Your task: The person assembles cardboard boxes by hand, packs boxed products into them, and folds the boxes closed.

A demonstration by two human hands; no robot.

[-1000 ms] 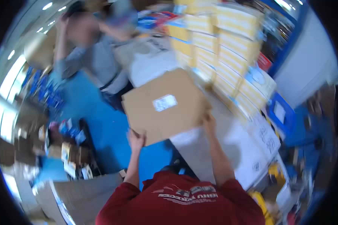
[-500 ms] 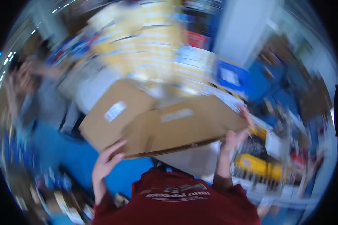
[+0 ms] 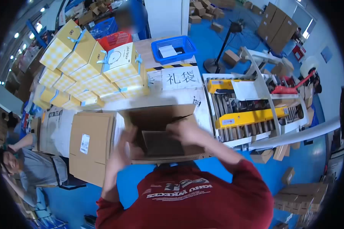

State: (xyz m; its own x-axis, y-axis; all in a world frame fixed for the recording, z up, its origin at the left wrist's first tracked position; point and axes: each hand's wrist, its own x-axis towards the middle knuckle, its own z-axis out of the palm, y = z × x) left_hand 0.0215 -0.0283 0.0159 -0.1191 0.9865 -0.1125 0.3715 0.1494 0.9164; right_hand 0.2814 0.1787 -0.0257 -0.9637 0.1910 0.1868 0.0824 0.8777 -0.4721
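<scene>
An open cardboard box stands at the table's front edge, right in front of me, with its dark inside facing up. A flap shows within it. My left hand is at the box's left wall, and motion smears its fingers. Bent over the inner right side of the box, my right hand has its fingers closed at the cardboard. A stack of flat folded cartons with a white label lies just left of the box.
Yellow checked gift boxes with blue ribbons are piled at the back left. A blue basket stands behind a paper sign. On the right is a roller machine with yellow bars. A person in grey is at left.
The carton, held up flat between both hands before, is now an opened box at the table edge. Both hands have moved inward to it. The view has turned and become sharper.
</scene>
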